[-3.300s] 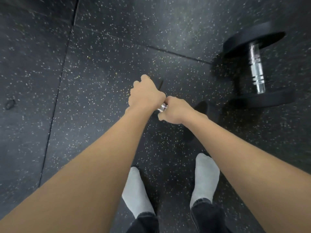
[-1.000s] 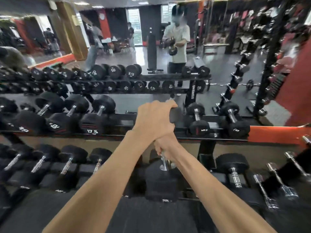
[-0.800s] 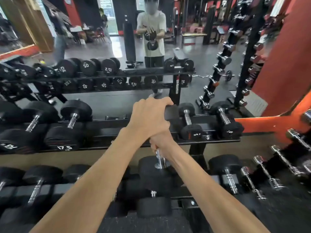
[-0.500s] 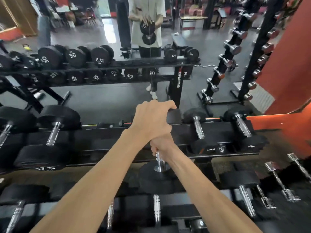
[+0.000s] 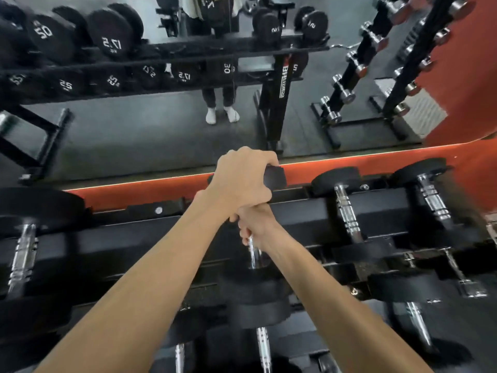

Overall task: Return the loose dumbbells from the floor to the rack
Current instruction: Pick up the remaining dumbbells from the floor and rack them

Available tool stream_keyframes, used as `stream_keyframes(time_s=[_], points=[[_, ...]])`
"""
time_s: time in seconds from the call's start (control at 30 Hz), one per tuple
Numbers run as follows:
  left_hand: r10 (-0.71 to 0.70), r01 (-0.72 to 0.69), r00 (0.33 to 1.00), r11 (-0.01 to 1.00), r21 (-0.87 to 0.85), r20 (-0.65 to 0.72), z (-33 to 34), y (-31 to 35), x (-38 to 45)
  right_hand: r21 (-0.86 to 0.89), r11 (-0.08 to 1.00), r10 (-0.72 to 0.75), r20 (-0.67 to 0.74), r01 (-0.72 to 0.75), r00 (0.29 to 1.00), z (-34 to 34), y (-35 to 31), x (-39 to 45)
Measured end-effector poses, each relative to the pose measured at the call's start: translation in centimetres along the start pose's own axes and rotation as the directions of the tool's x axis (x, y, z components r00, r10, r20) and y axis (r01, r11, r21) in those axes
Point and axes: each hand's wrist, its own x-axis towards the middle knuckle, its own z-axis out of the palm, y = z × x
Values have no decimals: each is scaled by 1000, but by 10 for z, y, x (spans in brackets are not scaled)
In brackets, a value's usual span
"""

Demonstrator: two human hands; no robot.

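Note:
I hold a black dumbbell (image 5: 256, 292) with a chrome handle over the top shelf of the black rack (image 5: 139, 238). My left hand (image 5: 243, 181) is wrapped over its far head, whose black edge shows past my fingers. Just below, my right hand (image 5: 256, 227) grips the chrome handle. The near head hangs lower, toward me. The dumbbell points away from me, lined up with the others on the shelf. Whether it rests on the rack is hidden by my arms.
Two dumbbells (image 5: 347, 208) lie on the top shelf to the right, a larger one (image 5: 24, 246) to the left. More dumbbells (image 5: 262, 345) fill the lower shelf. A mirror (image 5: 161, 125) behind the rack reflects the room, another rack and my socked feet.
My view has tilted down and closer to the rack. The dumbbell in both hands has moved forward over the top shelf and lower, into the gap left of the two small dumbbells.

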Motion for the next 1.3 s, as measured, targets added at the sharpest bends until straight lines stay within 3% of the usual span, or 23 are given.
stream_keyframes(time_s=[0.57, 0.9, 1.07, 1.17, 1.3], points=[[-22, 69, 975, 976, -208, 221, 53, -53, 49, -13, 968, 250, -45, -251, 967, 6, 10, 56], [-61, 98, 957, 988, -119, 283, 59, -35, 61, -23, 961, 275, 33, -275, 961, -10, 9, 64], [-79, 86, 951, 996, -10, 300, 54, -29, 53, -62, 978, 203, 111, -197, 973, -12, 5, 52], [-19, 22, 977, 1000, -15, 212, 51, -16, 42, -132, 987, 101, 61, -92, 993, -18, 5, 38], [88, -79, 994, 988, -132, 68, 31, 23, 25, -226, 965, -147, -63, 129, 987, -58, -4, -11]])
